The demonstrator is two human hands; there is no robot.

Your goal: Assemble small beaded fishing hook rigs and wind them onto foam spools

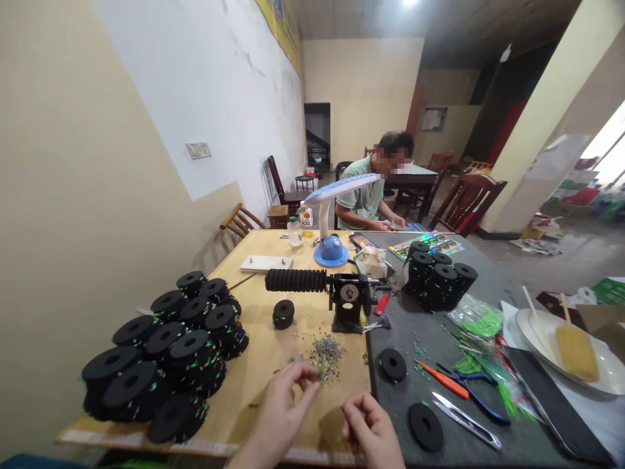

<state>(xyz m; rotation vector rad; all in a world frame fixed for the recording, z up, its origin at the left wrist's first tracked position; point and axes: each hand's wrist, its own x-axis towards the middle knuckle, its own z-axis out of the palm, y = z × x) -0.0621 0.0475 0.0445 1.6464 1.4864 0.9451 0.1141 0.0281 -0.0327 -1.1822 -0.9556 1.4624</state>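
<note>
My left hand (288,404) hovers at the near edge of a pile of tiny grey and coloured beads (327,352), thumb and forefinger drawn close together; anything between them is too small to make out. To its right, my right hand (368,426) is curled near the table's front, its fingertips pressed together, with what they hold, if anything, hidden. Behind the beads stands a black winding device (350,303) with a ribbed black roll (295,280) on its shaft. A small black foam spool (283,314) sits left of the beads.
Stacked black spools (166,342) fill the left side, more (437,280) the back right. A blue lamp (331,251) stands behind the device. Orange-handled tool (444,380), tweezers (466,420), loose foam discs (426,426) and a plate (532,332) lie right. A person (364,189) sits opposite.
</note>
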